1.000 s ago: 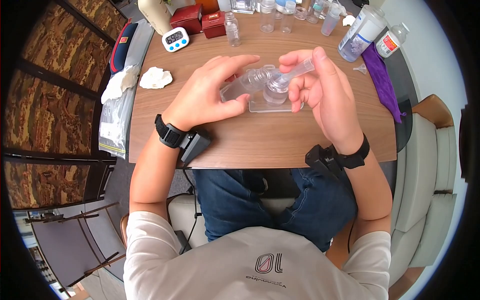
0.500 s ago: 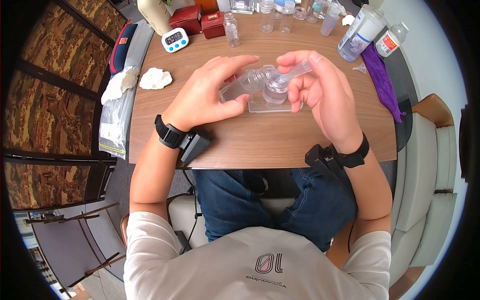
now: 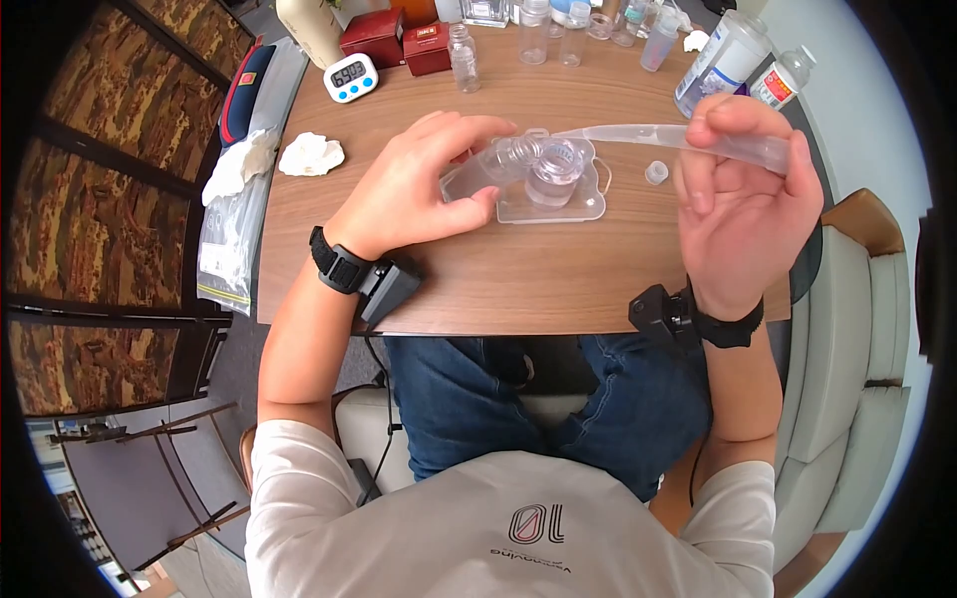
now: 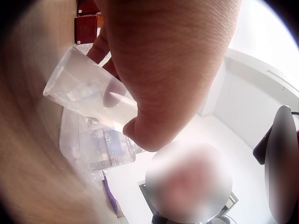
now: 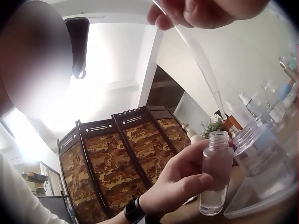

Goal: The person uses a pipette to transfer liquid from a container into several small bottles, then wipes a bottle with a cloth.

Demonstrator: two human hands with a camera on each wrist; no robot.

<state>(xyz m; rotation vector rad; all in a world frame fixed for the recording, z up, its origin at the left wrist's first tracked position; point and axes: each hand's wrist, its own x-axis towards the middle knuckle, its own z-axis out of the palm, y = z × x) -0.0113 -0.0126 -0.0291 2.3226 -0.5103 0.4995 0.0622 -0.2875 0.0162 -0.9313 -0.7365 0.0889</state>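
Note:
In the head view my left hand grips a clear bottle, tilted with its mouth toward a clear jar on a transparent tray. Liquid sits low in that bottle in the right wrist view. My right hand holds a long translucent dropper nearly level, its bulb end between thumb and fingers and its thin tip above the jar. From the right wrist the dropper slants down toward the two open mouths.
A small clear cap lies right of the tray. Crumpled tissue and a white timer are on the left. Red boxes, a small empty-looking bottle and several other bottles line the back. A large bottle stands back right.
My right hand has moved right, drawing the dropper out of the jar area, so its long stem now shows. The cap has come into view. My left hand and its bottle have stayed put.

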